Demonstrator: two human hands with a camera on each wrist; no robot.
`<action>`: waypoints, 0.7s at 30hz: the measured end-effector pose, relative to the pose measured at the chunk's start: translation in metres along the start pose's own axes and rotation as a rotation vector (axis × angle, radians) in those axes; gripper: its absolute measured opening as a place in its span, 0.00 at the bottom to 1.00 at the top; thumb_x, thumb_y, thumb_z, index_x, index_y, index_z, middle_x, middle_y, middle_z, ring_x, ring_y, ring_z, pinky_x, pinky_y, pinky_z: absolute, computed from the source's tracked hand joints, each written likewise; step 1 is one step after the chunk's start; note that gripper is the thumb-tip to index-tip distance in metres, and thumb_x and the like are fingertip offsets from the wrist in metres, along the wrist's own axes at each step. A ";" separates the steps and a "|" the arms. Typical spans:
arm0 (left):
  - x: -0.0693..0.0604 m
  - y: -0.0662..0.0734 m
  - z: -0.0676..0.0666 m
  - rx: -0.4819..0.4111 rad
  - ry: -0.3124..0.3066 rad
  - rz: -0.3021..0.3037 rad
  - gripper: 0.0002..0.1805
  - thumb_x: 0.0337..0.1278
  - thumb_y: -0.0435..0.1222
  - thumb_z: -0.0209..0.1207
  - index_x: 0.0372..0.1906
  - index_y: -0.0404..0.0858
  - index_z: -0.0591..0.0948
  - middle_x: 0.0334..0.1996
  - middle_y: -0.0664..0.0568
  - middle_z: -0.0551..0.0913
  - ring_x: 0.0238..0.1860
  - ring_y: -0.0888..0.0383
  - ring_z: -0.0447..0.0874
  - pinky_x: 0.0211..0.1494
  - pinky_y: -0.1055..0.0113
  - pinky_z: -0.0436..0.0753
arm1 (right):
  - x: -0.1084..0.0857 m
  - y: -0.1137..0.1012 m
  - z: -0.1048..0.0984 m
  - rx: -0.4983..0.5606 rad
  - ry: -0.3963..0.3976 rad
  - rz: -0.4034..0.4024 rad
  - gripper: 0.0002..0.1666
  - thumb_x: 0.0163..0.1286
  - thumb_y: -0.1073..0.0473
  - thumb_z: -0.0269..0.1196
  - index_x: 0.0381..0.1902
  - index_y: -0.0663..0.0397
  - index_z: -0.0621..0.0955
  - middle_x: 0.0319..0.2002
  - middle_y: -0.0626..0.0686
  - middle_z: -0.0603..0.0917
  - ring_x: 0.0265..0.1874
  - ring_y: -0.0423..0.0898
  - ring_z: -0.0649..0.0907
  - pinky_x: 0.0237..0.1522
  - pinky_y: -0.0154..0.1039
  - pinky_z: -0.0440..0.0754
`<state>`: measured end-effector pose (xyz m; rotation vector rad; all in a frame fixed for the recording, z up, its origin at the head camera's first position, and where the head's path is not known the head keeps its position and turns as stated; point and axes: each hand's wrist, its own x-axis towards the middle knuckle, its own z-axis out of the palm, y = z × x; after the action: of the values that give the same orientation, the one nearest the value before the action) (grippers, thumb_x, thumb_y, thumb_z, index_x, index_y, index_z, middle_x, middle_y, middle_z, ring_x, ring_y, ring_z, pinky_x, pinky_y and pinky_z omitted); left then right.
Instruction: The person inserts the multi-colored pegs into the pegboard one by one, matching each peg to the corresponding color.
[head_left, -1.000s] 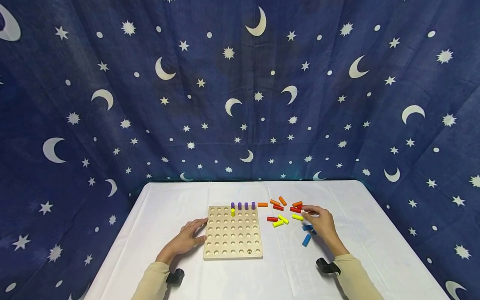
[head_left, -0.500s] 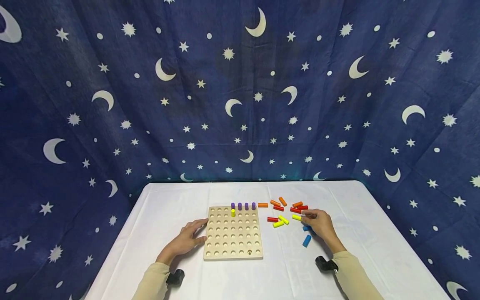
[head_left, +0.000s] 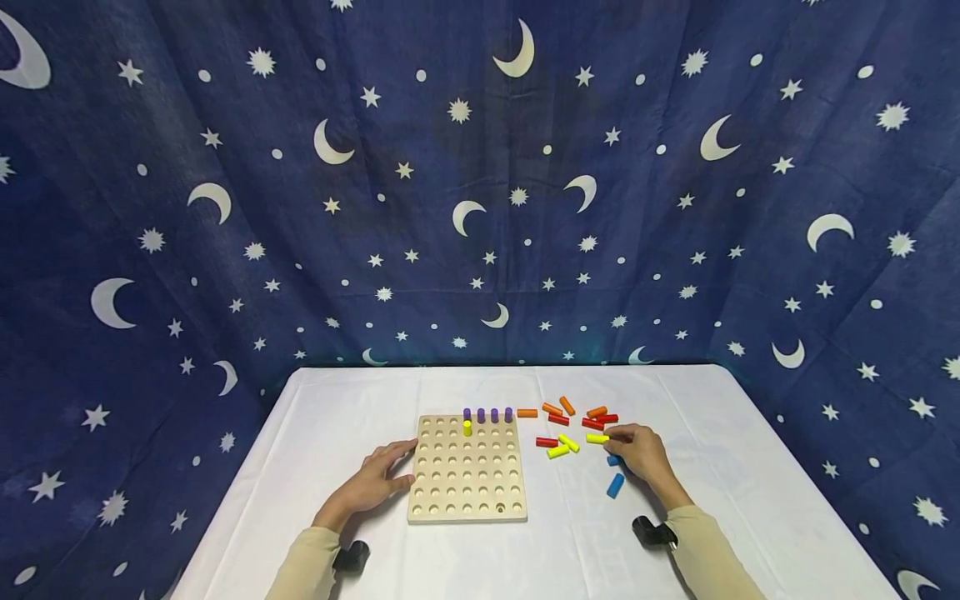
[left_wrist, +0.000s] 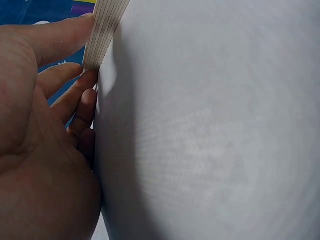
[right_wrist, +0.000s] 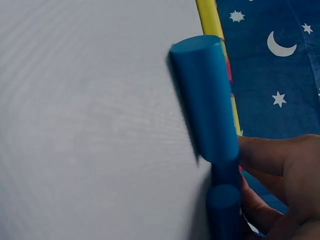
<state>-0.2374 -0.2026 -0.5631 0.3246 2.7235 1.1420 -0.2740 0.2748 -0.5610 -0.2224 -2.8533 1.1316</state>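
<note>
A square wooden pegboard (head_left: pixel 468 471) with rows of holes lies on the table. My left hand (head_left: pixel 369 485) rests at its left side, thumb and fingertips touching the edge; the left wrist view shows this hand (left_wrist: pixel 45 110) against the board's layered side (left_wrist: pixel 104 32). Along the far edge stand several purple pegs (head_left: pixel 495 415), with one yellow peg (head_left: pixel 467 428) upright in front of them. To the right, my right hand (head_left: pixel 642 454) pinches the right end of a lying yellow peg (head_left: pixel 596 438). Blue pegs (right_wrist: pixel 205 100) in the foreground partly hide those fingertips in the right wrist view.
Loose orange pegs (head_left: pixel 527 413), red pegs (head_left: pixel 547 442) and other yellow pegs (head_left: pixel 558 452) lie between board and right hand. A blue peg (head_left: pixel 616 486) lies nearer me. The white table (head_left: pixel 585 550) ends at a dark blue curtain (head_left: pixel 480 167).
My right hand has come down slightly from beside the red pegs to the right end of the yellow peg, its fingertips drawing together. The left hand has stayed at the board.
</note>
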 end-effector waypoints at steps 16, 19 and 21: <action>0.002 -0.001 0.003 0.009 -0.001 -0.042 0.36 0.55 0.47 0.65 0.71 0.51 0.70 0.71 0.51 0.70 0.73 0.45 0.61 0.74 0.36 0.56 | -0.008 -0.012 -0.008 0.085 0.042 -0.041 0.13 0.64 0.64 0.66 0.47 0.57 0.84 0.41 0.58 0.88 0.39 0.51 0.86 0.40 0.41 0.85; 0.002 -0.001 0.003 0.012 0.001 -0.046 0.36 0.55 0.47 0.65 0.71 0.52 0.70 0.71 0.51 0.70 0.73 0.45 0.61 0.74 0.36 0.56 | -0.010 -0.017 -0.010 0.098 0.048 -0.039 0.15 0.65 0.63 0.66 0.50 0.56 0.84 0.45 0.60 0.87 0.42 0.53 0.86 0.42 0.44 0.85; 0.002 -0.001 0.003 0.015 0.001 -0.051 0.36 0.55 0.48 0.65 0.71 0.52 0.70 0.71 0.52 0.70 0.72 0.45 0.61 0.74 0.36 0.56 | -0.012 -0.021 -0.011 0.122 0.046 -0.037 0.15 0.67 0.62 0.65 0.52 0.56 0.84 0.48 0.62 0.86 0.43 0.54 0.87 0.41 0.44 0.86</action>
<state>-0.2387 -0.2004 -0.5660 0.2552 2.7260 1.1089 -0.2630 0.2652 -0.5387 -0.1855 -2.7257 1.2705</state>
